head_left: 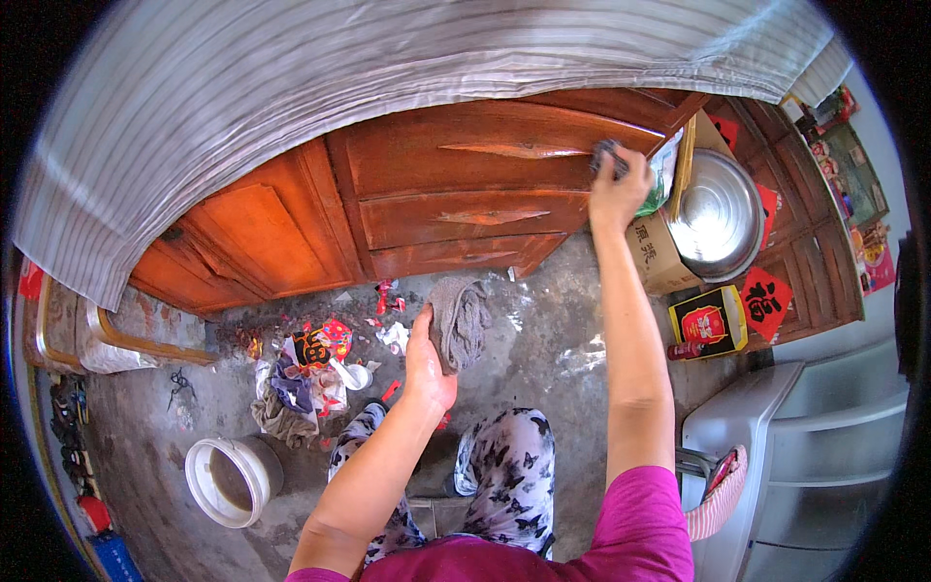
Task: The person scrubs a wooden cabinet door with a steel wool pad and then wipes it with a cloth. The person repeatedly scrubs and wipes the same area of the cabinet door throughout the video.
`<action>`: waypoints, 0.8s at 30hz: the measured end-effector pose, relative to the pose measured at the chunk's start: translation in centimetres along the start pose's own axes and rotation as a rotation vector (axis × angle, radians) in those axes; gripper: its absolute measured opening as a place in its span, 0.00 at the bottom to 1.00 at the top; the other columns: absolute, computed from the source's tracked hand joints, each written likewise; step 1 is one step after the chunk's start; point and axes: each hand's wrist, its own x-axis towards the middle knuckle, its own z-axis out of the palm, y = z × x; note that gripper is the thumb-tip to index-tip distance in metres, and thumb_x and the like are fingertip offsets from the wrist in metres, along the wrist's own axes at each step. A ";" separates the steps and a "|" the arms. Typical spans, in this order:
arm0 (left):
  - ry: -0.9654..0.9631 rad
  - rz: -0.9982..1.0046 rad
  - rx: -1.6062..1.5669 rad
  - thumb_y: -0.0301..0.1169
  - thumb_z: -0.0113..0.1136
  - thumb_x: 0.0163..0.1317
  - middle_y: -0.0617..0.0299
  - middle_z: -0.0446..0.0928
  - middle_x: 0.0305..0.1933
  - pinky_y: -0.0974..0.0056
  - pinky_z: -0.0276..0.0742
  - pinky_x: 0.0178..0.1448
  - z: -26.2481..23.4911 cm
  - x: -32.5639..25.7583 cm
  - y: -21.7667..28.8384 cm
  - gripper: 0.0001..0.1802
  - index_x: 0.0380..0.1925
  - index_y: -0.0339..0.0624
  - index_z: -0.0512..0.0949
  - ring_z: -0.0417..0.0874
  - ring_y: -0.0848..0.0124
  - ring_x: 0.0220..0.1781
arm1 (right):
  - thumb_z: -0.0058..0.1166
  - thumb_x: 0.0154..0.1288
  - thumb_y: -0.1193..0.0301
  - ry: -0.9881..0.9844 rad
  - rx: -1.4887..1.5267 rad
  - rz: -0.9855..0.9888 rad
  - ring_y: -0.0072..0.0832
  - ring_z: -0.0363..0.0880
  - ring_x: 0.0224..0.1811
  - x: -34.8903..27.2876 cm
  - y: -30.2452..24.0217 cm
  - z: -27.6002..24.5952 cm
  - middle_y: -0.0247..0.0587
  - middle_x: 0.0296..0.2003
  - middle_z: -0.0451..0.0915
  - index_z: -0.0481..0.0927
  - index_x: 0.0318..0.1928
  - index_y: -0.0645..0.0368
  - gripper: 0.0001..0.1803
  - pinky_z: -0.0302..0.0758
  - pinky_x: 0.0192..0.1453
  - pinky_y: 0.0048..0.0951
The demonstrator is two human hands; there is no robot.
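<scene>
My left hand (427,367) is closed on a crumpled grey-brown cloth (460,322), held up over the floor in front of the cabinet. At upper right my right hand (619,194) reaches to the end of the top drawer of a reddish-brown wooden cabinet (407,155). Its fingers pinch a small dark, bunched pad (608,160) at the drawer front; whether that is a scouring pad or a rag I cannot tell. Carved handles run along the drawers beside it.
A white bucket (199,482) of murky water stands at lower left. Near it lies a heap of rags and red paper scraps (315,364). On the right are a cardboard box (659,254), a metal basin (718,213), a black-and-yellow box (708,323) and a grey plastic chair (742,417). Striped cloth (388,48) covers the cabinet top.
</scene>
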 end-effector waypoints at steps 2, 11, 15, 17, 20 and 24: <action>0.017 -0.007 -0.011 0.48 0.47 0.79 0.60 0.84 0.61 0.54 0.79 0.64 -0.2 0.1 0.1 0.25 0.63 0.44 0.78 0.85 0.64 0.59 | 0.68 0.64 0.75 -0.002 -0.030 0.077 0.49 0.74 0.54 -0.9 0.6 -0.5 0.50 0.45 0.78 0.81 0.49 0.58 0.14 0.72 0.62 0.47; 0.040 -0.075 0.092 0.51 0.44 0.80 0.58 0.83 0.63 0.52 0.77 0.69 1.4 -0.6 -0.4 0.27 0.64 0.45 0.77 0.83 0.60 0.63 | 0.58 0.60 0.72 -0.190 0.298 -0.765 0.36 0.80 0.53 -2.9 -15.5 4.2 0.27 0.47 0.81 0.86 0.44 0.42 0.13 0.85 0.47 0.33; -0.081 -0.088 0.106 0.50 0.44 0.80 0.59 0.83 0.63 0.53 0.77 0.69 0.0 0.2 -1.2 0.27 0.64 0.45 0.78 0.83 0.61 0.63 | 0.65 0.56 0.77 -0.158 0.175 -0.622 0.38 0.80 0.49 -1.2 -8.1 2.9 0.31 0.46 0.83 0.87 0.44 0.45 0.16 0.83 0.50 0.36; -0.015 -0.050 0.109 0.50 0.44 0.80 0.60 0.83 0.62 0.53 0.77 0.69 0.7 -0.2 -1.0 0.26 0.63 0.45 0.78 0.84 0.62 0.63 | 0.67 0.59 0.79 -0.096 0.149 -0.424 0.40 0.80 0.50 -0.7 -4.2 1.7 0.36 0.45 0.84 0.86 0.44 0.49 0.13 0.80 0.54 0.39; 0.021 -0.034 0.035 0.48 0.47 0.80 0.61 0.83 0.62 0.56 0.75 0.69 -0.2 0.2 -0.7 0.24 0.62 0.45 0.78 0.83 0.64 0.62 | 0.66 0.66 0.75 -0.063 0.006 -0.228 0.45 0.79 0.53 -0.1 1.6 0.3 0.43 0.46 0.82 0.84 0.48 0.51 0.11 0.78 0.57 0.44; -0.021 -0.031 -0.013 0.47 0.49 0.80 0.62 0.82 0.63 0.58 0.74 0.70 -0.4 0.4 -0.8 0.24 0.63 0.43 0.78 0.82 0.65 0.63 | 0.69 0.65 0.71 0.084 -0.115 0.278 0.52 0.75 0.54 -0.1 7.8 -1.2 0.55 0.48 0.76 0.81 0.50 0.58 0.15 0.73 0.62 0.47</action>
